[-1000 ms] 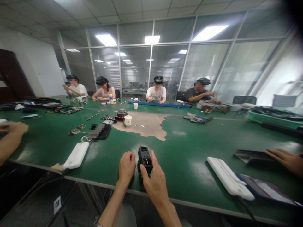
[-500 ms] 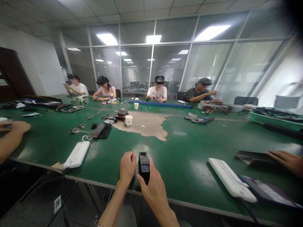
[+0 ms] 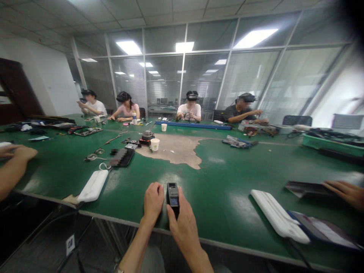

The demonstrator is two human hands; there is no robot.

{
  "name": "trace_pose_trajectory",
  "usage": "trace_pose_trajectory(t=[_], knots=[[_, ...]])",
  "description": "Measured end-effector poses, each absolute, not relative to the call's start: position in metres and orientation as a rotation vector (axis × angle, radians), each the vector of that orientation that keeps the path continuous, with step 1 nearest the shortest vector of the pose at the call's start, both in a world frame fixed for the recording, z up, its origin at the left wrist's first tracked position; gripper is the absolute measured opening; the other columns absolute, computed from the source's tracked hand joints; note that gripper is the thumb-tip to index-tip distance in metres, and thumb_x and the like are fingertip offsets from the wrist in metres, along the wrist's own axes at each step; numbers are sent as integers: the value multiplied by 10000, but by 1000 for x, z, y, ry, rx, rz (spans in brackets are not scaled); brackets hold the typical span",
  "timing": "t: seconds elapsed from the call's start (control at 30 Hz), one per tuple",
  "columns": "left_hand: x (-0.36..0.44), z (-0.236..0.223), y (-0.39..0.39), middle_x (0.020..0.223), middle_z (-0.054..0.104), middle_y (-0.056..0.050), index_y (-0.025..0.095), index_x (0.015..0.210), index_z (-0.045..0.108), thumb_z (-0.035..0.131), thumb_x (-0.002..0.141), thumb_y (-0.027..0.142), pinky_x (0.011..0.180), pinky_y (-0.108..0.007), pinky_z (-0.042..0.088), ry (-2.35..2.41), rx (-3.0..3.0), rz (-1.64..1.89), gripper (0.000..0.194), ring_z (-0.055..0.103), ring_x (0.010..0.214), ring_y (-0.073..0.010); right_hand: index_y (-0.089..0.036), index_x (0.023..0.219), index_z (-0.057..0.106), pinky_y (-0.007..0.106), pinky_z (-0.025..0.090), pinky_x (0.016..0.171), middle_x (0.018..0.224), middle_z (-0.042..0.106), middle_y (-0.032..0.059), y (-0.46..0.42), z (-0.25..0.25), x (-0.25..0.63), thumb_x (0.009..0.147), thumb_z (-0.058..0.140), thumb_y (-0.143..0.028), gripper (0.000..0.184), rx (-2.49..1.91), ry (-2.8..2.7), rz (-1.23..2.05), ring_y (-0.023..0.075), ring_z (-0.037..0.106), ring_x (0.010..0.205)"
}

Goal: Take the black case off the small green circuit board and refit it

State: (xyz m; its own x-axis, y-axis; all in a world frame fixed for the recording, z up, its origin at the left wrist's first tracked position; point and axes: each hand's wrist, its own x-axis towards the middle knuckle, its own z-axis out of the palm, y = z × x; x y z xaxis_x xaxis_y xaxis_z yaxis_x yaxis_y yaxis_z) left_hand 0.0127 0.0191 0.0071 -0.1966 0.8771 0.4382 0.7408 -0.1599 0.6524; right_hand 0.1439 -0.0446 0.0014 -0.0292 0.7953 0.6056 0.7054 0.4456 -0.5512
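A black handheld device [image 3: 172,195] with a small screen and a row of buttons stands on the green table near its front edge. Along its right side lie the fingers of my right hand [image 3: 184,222], with the thumb at its near left, so the hand grips it. My left hand [image 3: 153,201] rests on the table just left of the device, a narrow gap between them. Its fingers are curled in, and whatever they may hold is hidden.
White power banks [image 3: 93,185] with cables lie left and right [image 3: 277,216]. Paper cups [image 3: 155,145], glasses [image 3: 94,154], a black phone-like item [image 3: 124,157] and grey gloves [image 3: 237,141] sit farther off. Co-workers' hands [image 3: 25,152] reach in from both sides; several people sit opposite.
My right thumb has shifted slightly along the near side of the device. My left hand and the device have stayed in place. A person opposite has moved their hands.
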Motion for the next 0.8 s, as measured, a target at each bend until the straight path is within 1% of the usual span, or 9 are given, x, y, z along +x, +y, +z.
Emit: trace_pose_trajectory(t=[0.1, 0.23, 0.37, 0.5, 0.63, 0.8], knots=[[13, 8, 19, 747, 595, -31, 192, 731, 580, 403, 912, 307, 700, -247, 383, 1921, 1880, 1289, 278, 560, 728, -146, -118, 1470, 256, 455, 435, 1011, 1410, 454, 177, -44, -2, 143, 920, 474, -330, 629, -1322, -1738, 126, 269, 478, 1262], [13, 9, 19, 741, 592, -30, 191, 728, 579, 398, 913, 310, 693, -244, 382, 1908, 1880, 1295, 285, 555, 725, -145, -114, 1459, 285, 453, 438, 1007, 1388, 482, 170, -45, 9, 142, 918, 470, -354, 620, -1342, -1690, 203, 272, 487, 1255], [13, 9, 18, 735, 584, -28, 192, 719, 568, 395, 916, 310, 683, -242, 377, 1899, 1886, 1300, 287, 549, 722, -145, -125, 1460, 282, 441, 404, 1043, 1411, 459, 157, -46, 31, 146, 905, 492, -404, 656, -1335, -1583, 281, 260, 456, 1289], [14, 10, 18, 726, 573, -24, 195, 710, 561, 394, 915, 307, 684, -242, 376, 1903, 1889, 1310, 287, 540, 717, -144, -154, 1468, 271, 445, 374, 1065, 1420, 453, 145, -44, 44, 162, 885, 512, -444, 694, -1332, -1500, 272, 257, 445, 1300], [14, 9, 19, 720, 569, -23, 196, 696, 558, 400, 910, 313, 687, -243, 374, 1913, 1895, 1323, 291, 536, 714, -145, -158, 1456, 303, 452, 381, 1055, 1392, 484, 150, -40, 37, 189, 862, 525, -482, 712, -1426, -1431, 250, 269, 477, 1272], [12, 5, 22, 727, 575, -27, 196, 710, 564, 407, 905, 318, 692, -253, 370, 1939, 1913, 1302, 279, 542, 719, -151, -159, 1459, 297, 452, 409, 1027, 1345, 531, 148, -38, 18, 214, 849, 524, -503, 736, -1552, -1388, 255, 278, 525, 1223]])
